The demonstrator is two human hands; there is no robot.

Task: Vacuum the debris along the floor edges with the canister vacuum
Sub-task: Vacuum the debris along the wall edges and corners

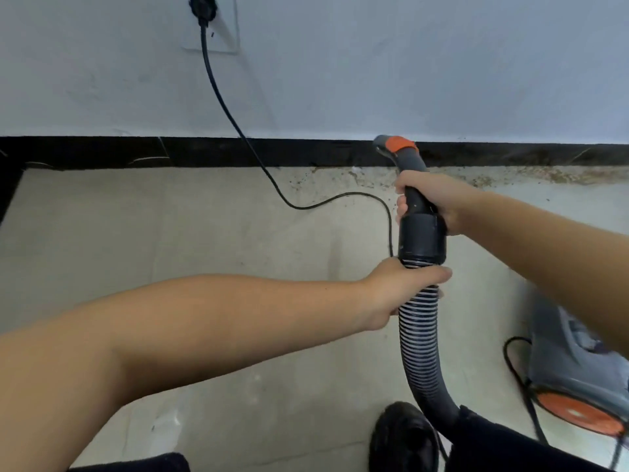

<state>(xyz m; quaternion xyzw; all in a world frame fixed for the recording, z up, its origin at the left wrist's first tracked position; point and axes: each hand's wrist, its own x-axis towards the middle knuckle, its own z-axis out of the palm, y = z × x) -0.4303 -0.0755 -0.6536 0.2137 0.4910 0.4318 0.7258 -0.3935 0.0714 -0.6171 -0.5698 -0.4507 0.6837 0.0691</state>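
Debris (pixel 483 178), brown crumbs and grit, lies in a band on the floor (pixel 204 253) against the black baseboard (pixel 238 153), thickest toward the far right and thinning leftward to about the middle. The hose handle (pixel 413 185), grey with an orange collar, points at the baseboard just left of the thickest stretch; its open end is raised, and whether it touches the floor cannot be told. The right hand (pixel 432 197) grips the handle, fingers wrapped around it. The left hand (pixel 396 289) grips the ribbed hose (pixel 420 335) just below the black cuff, fingers closed round it. The canister vacuum (pixel 575 379) sits at near right, close to a dark shoe (pixel 405 437). The power cord (pixel 238 131) drops from the wall socket (pixel 204 11) and loops across the floor, passing behind the left hand. Risks, as judged: the loose cord could snag a foot or be drawn toward the nozzle; a sweep rightward could tug the canister over or pull the plug; a bare handle end held high may scatter grit rather than lift it.
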